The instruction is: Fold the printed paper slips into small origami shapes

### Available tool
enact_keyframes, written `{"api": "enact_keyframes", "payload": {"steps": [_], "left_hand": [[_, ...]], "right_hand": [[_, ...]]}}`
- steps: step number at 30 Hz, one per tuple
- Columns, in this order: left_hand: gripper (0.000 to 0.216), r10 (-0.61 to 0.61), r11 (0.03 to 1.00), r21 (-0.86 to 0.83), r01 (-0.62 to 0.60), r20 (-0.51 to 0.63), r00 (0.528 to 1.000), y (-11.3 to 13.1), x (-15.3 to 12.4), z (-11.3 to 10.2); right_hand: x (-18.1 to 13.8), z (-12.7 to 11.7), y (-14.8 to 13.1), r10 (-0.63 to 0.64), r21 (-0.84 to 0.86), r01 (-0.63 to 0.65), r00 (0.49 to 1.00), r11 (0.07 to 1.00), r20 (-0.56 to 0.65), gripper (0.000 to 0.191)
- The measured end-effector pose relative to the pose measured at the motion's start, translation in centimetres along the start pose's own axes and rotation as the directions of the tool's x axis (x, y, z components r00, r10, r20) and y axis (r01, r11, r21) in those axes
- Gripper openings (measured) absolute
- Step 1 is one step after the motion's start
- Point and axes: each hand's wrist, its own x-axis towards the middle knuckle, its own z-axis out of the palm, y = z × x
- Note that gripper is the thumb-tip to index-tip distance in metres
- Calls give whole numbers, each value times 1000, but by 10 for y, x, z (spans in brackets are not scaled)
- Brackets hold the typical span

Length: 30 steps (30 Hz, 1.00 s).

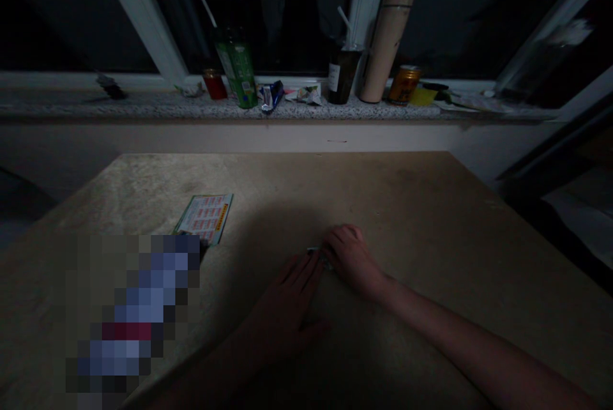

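My left hand [290,298] lies flat on the wooden table, fingers stretched forward and thumb spread to the right. Its fingertips touch the edge of a small, thin piece [327,262] with a pale, speckled surface, mostly covered by my hands. Over that piece my right hand [348,257] is curled, its fingers bent and closed. Whatever the fingers may be pinching is hidden, and the scene is dim. Farther to the left rests a printed card [205,217] with rows of red marks and a yellow strip, apart from both hands.
A pixelated bluish shape [143,308] covers the table's left side. Behind the table [407,199], the granite windowsill [167,105] carries a green bottle [238,71], a red jar [214,84], a dark cup with a straw [342,75], a tall pinkish flask [387,46], an orange can [405,84] and wrappers.
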Motion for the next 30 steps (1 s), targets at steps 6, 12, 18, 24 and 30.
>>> {"api": "enact_keyframes", "payload": {"steps": [6, 12, 18, 24, 30], "left_hand": [[82, -5, 1000, 20, 5, 16, 1000, 0, 0, -1], [82, 15, 1000, 17, -15, -8, 1000, -2, 1, 1], [83, 9, 999, 38, -9, 0, 1000, -1, 1, 0], [81, 20, 1000, 14, -20, -29, 999, -3, 1, 2], [81, 9, 999, 47, -8, -13, 1000, -1, 2, 0]], "right_hand": [[0, 1, 2, 64, -45, -66, 997, 997, -46, 11], [1, 1, 3, 98, 0, -98, 995, 995, -21, 10], [0, 1, 3, 96, -12, -96, 995, 995, -24, 8], [1, 2, 3, 83, -33, -84, 996, 996, -25, 6], [1, 2, 2, 80, -45, -81, 996, 996, -29, 6]]}}
